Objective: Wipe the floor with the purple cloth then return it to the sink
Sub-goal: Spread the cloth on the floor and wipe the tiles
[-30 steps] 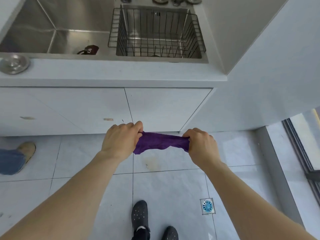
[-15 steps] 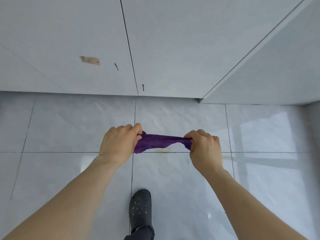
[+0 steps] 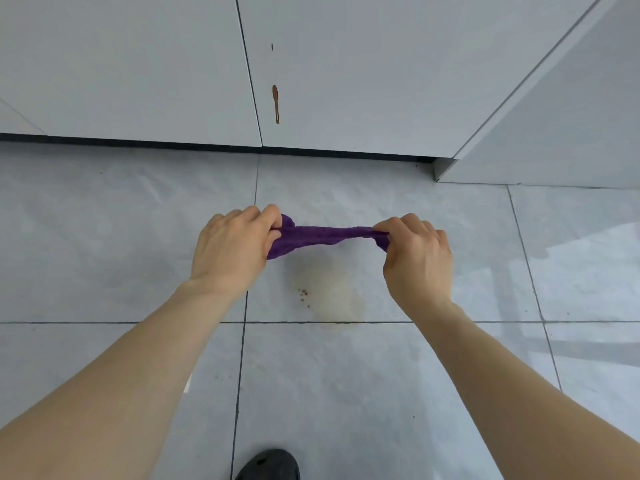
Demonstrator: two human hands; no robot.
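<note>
The purple cloth [image 3: 322, 236] is stretched in a band between both hands, held a little above the pale tiled floor [image 3: 346, 393]. My left hand [image 3: 232, 251] grips its left end and my right hand [image 3: 415, 259] pinches its right end. Just below the cloth, on the tile, lies a yellowish-brown stain [image 3: 337, 301] with small dark crumbs at its left edge. The sink is out of view.
White cabinet doors [image 3: 138, 64] rise right behind the stain, with a brown drip mark [image 3: 276, 103] on one door. A white side panel [image 3: 561, 109] closes the right corner. The toe of a black shoe [image 3: 268, 465] shows at the bottom edge.
The view has dropped from the counter and sink down close to the floor. Both hands have kept hold of the stretched cloth, and the stain has come into sight beneath it.
</note>
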